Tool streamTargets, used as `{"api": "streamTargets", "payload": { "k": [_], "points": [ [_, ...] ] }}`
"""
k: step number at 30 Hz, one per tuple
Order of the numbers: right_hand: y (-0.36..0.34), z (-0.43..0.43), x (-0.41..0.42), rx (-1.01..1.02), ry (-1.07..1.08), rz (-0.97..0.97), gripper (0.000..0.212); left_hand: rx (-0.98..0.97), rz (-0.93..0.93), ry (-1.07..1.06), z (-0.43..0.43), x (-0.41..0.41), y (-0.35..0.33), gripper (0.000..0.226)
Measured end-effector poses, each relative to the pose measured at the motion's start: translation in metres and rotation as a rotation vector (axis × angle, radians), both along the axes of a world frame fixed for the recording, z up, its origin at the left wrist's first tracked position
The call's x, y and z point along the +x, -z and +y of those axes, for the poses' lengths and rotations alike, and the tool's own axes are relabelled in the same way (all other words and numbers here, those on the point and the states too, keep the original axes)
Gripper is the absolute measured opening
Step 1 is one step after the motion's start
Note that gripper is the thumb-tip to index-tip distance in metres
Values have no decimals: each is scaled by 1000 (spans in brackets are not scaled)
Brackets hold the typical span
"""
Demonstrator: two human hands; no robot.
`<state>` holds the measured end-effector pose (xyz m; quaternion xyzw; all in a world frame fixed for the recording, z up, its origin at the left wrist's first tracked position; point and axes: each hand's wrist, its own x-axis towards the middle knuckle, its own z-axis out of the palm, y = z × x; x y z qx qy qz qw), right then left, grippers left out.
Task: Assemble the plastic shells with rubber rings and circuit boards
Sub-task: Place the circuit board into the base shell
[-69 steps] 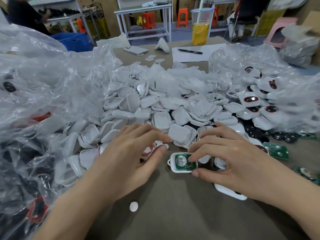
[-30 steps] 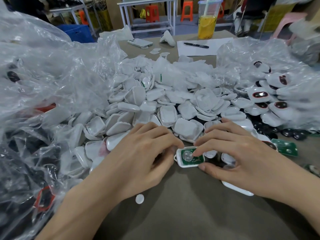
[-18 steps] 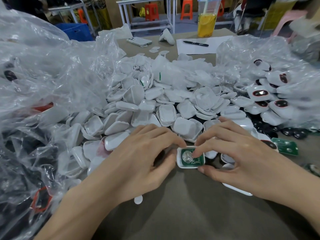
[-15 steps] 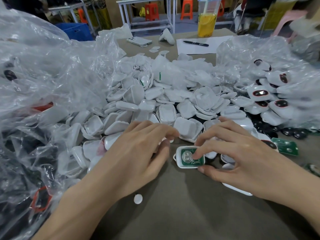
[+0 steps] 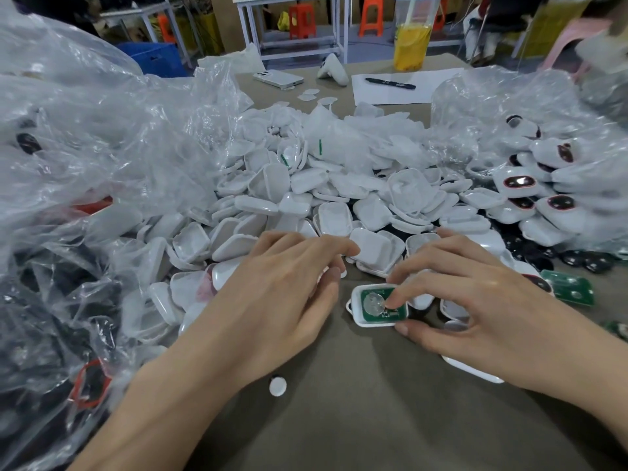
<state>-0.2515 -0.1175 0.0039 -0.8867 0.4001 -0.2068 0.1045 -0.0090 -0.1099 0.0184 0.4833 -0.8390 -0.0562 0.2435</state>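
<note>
We log shell (image 5: 355, 309) open side up on desk (image 5: 356, 419), circuit board (image 5: 375, 305) seated inside. Right hand (image 5: 475, 300) pinches it: forefinger tip on board, thumb against near rim. Left hand (image 5: 282, 294) sits just left of shell, not touching, fingers curled over edge of shell pile (image 5: 333, 212); we cannot tell if it holds anything. Left bag (image 5: 85, 147): white shells, black parts, red rings. Right bag (image 5: 543, 130): shells with dark windows. Versus 0.6 s back: left hand off shell.

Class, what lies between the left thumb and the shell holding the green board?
In the head view, only a narrow strip of bare table separates the left hand and the shell.
</note>
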Motion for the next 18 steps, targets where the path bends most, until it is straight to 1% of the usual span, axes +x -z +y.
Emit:
{"api": "streamTargets", "payload": {
  "k": [3,10,15,18],
  "points": [
    [2,0,-1,14,13,7,18,2,5,8,-1,0,2,29],
    [4,-1,-1,-7,11,30,34,-15,-23,9,-4,1,2,25],
    [7,-2,1,-13,6,41,28,-12,-19,14,-5,2,3,27],
    [7,-3,1,-11,17,38,28,-12,-17,9,-5,2,3,27]
  ]
}}
